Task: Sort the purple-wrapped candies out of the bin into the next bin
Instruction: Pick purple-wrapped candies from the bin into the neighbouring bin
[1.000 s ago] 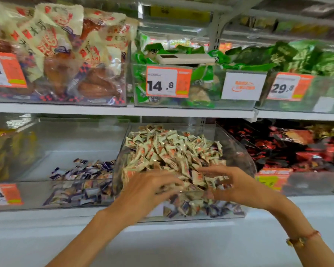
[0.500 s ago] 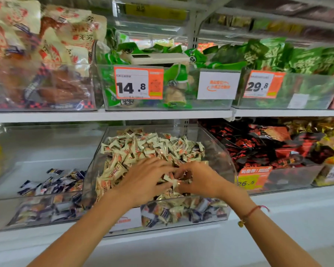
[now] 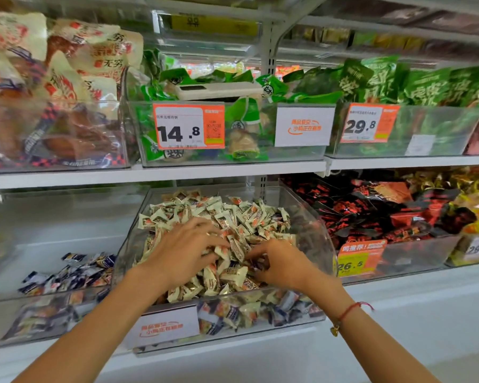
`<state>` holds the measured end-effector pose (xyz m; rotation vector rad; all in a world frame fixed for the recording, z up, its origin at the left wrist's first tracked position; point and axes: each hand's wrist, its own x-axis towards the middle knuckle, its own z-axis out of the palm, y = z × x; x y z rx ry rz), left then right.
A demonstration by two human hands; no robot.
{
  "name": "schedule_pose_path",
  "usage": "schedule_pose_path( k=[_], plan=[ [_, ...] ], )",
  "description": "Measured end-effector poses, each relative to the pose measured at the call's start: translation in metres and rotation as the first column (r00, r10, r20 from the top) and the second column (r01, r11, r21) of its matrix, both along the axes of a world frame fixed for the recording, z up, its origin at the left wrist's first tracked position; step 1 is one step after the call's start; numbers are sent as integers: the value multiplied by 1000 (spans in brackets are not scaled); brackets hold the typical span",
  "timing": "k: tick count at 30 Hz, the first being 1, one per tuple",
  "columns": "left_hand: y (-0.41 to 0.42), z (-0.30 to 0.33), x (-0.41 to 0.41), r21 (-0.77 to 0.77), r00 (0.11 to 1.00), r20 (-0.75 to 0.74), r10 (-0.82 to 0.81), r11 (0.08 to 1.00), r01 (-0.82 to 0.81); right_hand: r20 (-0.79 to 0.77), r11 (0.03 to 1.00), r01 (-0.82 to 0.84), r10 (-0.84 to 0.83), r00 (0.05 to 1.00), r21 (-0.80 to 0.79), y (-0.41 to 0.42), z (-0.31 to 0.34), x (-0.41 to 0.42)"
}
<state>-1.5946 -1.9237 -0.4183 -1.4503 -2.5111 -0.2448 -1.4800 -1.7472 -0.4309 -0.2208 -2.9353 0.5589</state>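
Observation:
A clear plastic bin [image 3: 317, 244] on the lower shelf is heaped with cream and orange wrapped candies [image 3: 233, 214]; purple-wrapped ones show through its front wall [image 3: 277, 310]. Both hands are inside it. My left hand [image 3: 183, 250] lies spread over the heap, fingers apart and dug among the wrappers. My right hand [image 3: 280, 261] is curled near the front, fingertips pinched down into the pile where a purple wrapper [image 3: 257, 265] shows; whether it grips it I cannot tell. The bin to the left [image 3: 67, 217] holds a loose pile of purple-wrapped candies [image 3: 72, 272].
The upper shelf [image 3: 221, 171] overhangs the bins, with price tags on bins of green packs [image 3: 241, 117] and brown snack bags [image 3: 53, 87]. To the right sits a bin of red and black packs [image 3: 385, 214]. A white shelf front runs below.
The view has shifted slightly. My two hands, touching half a second ago, have drawn a little apart; the left has spread over the heap and the right has dug lower near the front.

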Motion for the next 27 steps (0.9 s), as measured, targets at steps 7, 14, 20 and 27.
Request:
schedule_pose_path(
  k=[7, 14, 20, 27],
  plan=[
    [-14, 5, 10, -61, 993, 115, -11, 998, 18, -293, 933, 60, -172, 940, -356, 21, 8, 17],
    [25, 12, 27, 151, 998, 49, -47, 988, 40, -535, 842, 90, -416, 735, -532, 37, 24, 34],
    [99, -2, 23, 142, 985, 63, -163, 978, 152, -651, 902, 238, -425, 629, -359, 49, 12, 45],
    [92, -16, -19, 29, 994, -97, 41, 999, -38, -611, 939, 324, -323, 723, -113, 46, 2, 45]
  ],
)
